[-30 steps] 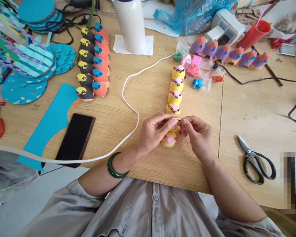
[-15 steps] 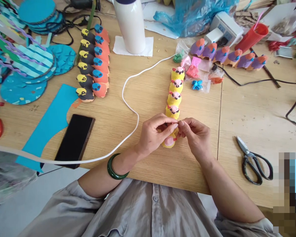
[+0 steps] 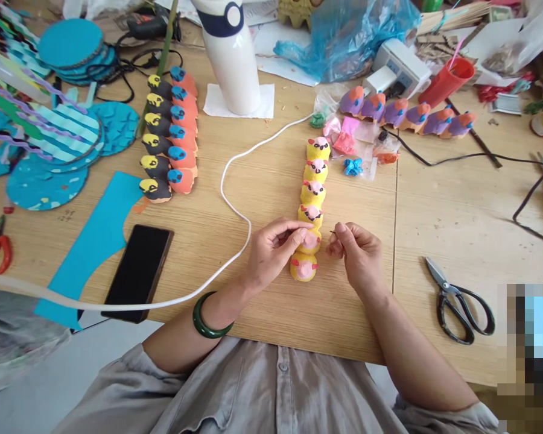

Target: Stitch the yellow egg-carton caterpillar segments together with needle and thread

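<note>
A strip of yellow egg-carton cups point(image 3: 315, 173) lies lengthwise in front of me. Each cup has a pink patch and red side bits; the far ones also carry black marks. My left hand point(image 3: 276, 248) is over the fifth cup, thumb and forefinger closed together at its top; anything between them is too small to tell. Just right of that cup, my right hand point(image 3: 357, 250) pinches a tiny black piece of clay point(image 3: 333, 232) between thumb and forefinger. The nearest cup point(image 3: 304, 268) shows pink and red, without black marks.
Clay packets point(image 3: 344, 140) lie beyond the strip, near a purple carton strip point(image 3: 396, 113). Black-handled scissors point(image 3: 457, 301) rest at right. A phone point(image 3: 139, 271), white cable point(image 3: 235, 256), and black and orange carton strips point(image 3: 183, 132) are at left. A white tumbler point(image 3: 233, 66) stands behind.
My hands have drawn apart: the right has moved right, away from the left, with the black piece now visible. My left hand stays by the fifth cup. The view has shifted slightly.
</note>
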Available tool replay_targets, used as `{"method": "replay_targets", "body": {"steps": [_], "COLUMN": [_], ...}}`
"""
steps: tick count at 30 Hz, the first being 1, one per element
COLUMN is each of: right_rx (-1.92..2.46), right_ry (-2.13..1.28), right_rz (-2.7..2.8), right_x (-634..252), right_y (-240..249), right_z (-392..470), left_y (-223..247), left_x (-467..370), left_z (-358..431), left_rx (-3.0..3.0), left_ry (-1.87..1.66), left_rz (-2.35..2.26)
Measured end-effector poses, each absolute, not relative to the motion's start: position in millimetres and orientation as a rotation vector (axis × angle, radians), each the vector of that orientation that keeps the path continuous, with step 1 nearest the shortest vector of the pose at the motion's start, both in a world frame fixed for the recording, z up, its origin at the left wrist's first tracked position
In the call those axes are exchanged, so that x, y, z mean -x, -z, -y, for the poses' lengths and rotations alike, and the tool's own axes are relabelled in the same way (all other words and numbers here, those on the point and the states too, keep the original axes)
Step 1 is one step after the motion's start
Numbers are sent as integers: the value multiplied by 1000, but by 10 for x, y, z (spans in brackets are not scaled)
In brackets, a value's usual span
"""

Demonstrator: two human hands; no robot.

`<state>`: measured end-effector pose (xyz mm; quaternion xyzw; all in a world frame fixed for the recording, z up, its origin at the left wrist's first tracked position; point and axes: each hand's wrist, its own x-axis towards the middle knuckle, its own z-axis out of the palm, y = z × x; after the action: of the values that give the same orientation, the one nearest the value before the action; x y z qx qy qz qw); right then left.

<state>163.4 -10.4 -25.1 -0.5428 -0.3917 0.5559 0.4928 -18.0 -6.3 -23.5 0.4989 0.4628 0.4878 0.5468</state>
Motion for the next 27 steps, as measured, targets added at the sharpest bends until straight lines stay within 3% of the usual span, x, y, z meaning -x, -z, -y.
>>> {"method": "replay_targets", "body": {"steps": [27], "right_rx": [1316], "right_ry": [-1246], "right_rz": [1017], "right_x": [-1679], "right_y": [386], "right_z": [54], "left_y": [375], "left_x": [178], "left_z": [-66], "left_rx": [-1033], "left_ry": [-1074], "left_rz": [-1106]}}
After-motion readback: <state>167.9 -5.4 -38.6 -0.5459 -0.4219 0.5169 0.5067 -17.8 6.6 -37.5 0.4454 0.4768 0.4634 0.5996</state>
